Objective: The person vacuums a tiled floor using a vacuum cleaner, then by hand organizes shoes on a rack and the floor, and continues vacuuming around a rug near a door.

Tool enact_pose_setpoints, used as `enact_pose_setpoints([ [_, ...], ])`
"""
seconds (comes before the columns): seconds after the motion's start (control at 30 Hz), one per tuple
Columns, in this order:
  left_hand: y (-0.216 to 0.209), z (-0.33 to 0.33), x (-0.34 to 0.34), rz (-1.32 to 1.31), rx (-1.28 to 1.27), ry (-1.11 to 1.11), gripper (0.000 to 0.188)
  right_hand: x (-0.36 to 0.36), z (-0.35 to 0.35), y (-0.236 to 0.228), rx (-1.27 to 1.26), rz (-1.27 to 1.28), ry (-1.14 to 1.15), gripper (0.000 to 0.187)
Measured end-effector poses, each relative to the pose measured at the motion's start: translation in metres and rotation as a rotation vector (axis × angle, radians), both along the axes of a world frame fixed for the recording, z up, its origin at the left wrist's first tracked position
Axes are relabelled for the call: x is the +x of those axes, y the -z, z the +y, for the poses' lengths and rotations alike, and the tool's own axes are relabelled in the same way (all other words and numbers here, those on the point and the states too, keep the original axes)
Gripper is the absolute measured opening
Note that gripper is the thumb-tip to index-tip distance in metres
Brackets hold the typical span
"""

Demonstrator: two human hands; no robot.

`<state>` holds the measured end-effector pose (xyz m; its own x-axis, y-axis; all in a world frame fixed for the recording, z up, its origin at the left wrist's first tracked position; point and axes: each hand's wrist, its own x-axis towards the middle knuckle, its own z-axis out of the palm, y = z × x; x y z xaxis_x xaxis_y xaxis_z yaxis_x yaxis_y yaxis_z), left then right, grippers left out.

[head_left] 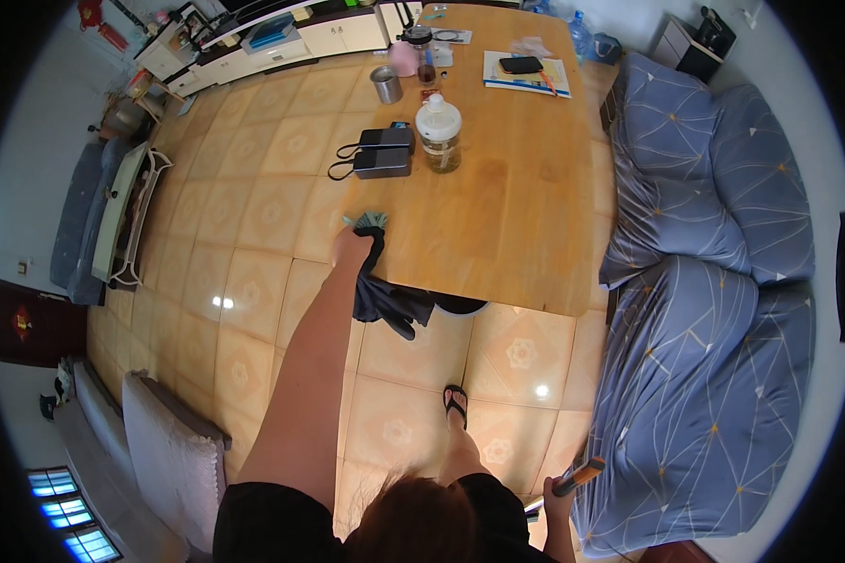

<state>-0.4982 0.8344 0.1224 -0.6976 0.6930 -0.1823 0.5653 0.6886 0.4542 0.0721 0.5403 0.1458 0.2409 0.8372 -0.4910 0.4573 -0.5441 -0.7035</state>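
Note:
My left arm reaches forward to the near left corner of the wooden table (512, 225). There my left hand (350, 248) is closed around a black cloth (385, 298), which hangs in folds below the tabletop's edge. A green patterned piece (372, 220) sticks out beyond the fingers onto the tabletop; whether it belongs to the cloth, I cannot tell. Low on the right, beside the couch, my right hand (559, 499) grips an orange-brown and grey handle (578, 477). Whatever that handle belongs to is mostly hidden.
Two dark boxes with straps (383, 161), a white-lidded jar (439, 136) and a metal cup (386, 84) stand on the table's left side. Farther back, a phone (521, 65) lies on papers. A blue-covered couch (695, 375) runs along the right. My foot wears a black flip-flop (454, 402).

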Motion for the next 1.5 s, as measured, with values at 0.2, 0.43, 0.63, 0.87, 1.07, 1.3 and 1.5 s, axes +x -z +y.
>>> enact_pose_setpoints([
  [0.2,-0.028,-0.091,-0.01,-0.03,0.264,-0.217,0.035,0.008,-0.005,0.02,0.029,0.009,-0.045,0.021],
  [0.43,-0.073,-0.291,0.005,-0.012,0.438,-0.532,0.042,-0.005,0.001,0.028,-0.048,0.166,-0.083,0.018],
  [0.63,-0.104,-0.491,0.067,-0.137,0.69,-0.778,0.033,-0.01,0.006,0.039,-0.03,0.311,-0.131,0.013],
  [0.87,-0.141,-0.728,0.19,0.011,0.918,-1.184,0.03,-0.046,-0.006,0.034,-0.017,0.267,-0.326,0.019],
  [1.07,-0.143,-0.885,0.309,0.209,1.039,-1.418,0.03,-0.121,-0.016,0.049,-0.104,0.365,-0.579,0.026],
  [1.3,-0.156,-1.015,0.437,0.451,1.052,-1.784,0.024,-0.233,-0.148,0.014,-0.261,0.609,-0.835,0.017],
  [1.5,-0.148,-1.093,0.517,0.605,0.994,-2.047,0.023,-0.298,-0.242,0.004,-0.31,0.508,-0.992,0.02],
])
